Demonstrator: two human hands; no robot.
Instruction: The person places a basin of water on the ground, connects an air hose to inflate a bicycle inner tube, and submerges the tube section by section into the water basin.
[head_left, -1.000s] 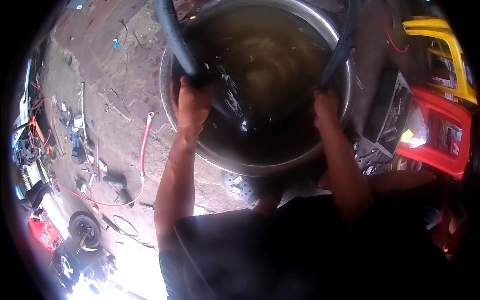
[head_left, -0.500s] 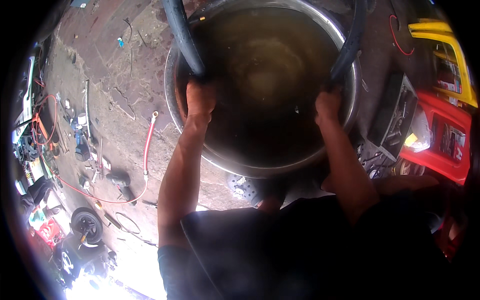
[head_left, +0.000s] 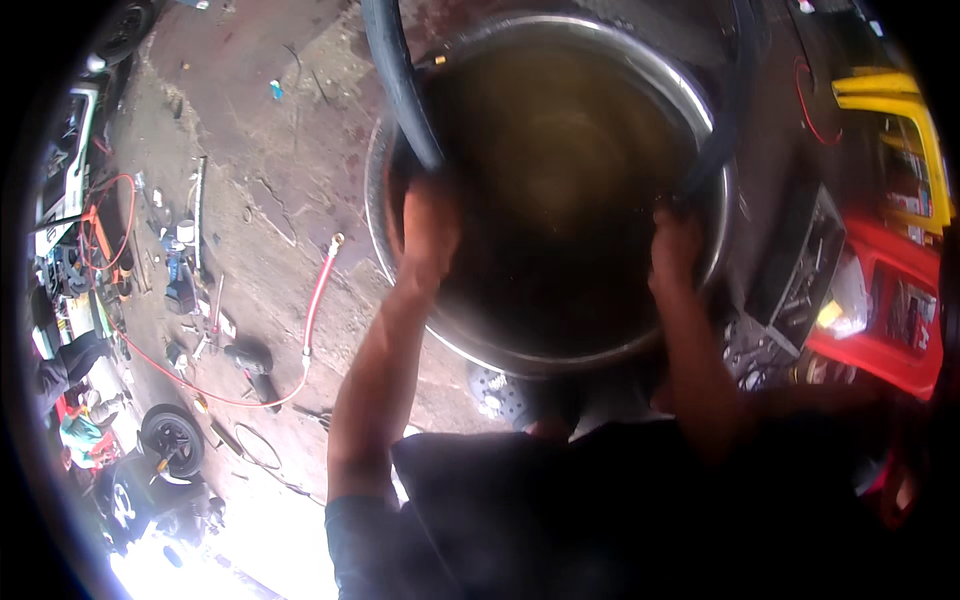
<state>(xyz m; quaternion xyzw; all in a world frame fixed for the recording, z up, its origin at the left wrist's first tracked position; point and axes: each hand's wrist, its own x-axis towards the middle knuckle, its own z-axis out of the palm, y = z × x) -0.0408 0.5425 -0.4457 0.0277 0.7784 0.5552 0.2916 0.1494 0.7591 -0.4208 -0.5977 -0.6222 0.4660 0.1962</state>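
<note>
A wide round metal basin [head_left: 700, 105] of murky brown water [head_left: 560, 150] stands in front of me. My left hand [head_left: 432, 232] is closed around a thick black rubber inner tube [head_left: 398, 80] at the basin's left side. At the right side my right hand [head_left: 677, 240] grips the same kind of black tubing, blurred here. From both hands the tubing rises past the far rim and leaves the picture at the top, so whether the two lengths join is hidden. Between my hands, dark water hides any submerged part. A small brass-coloured piece [head_left: 439, 60] shows near the far left rim.
A red air hose [head_left: 318, 300] with a brass end lies left of the basin. Beyond it are scattered tools, a power tool [head_left: 252, 360] and a wheel [head_left: 173, 440]. A grey tool tray [head_left: 800, 280], a red stool [head_left: 870, 340] and a yellow stool [head_left: 890, 95] stand right.
The whole view has shifted, so the basin and hands sit lower and farther right in it. Both hands keep their hold on the tubing, and the light swirl in the water looks fainter.
</note>
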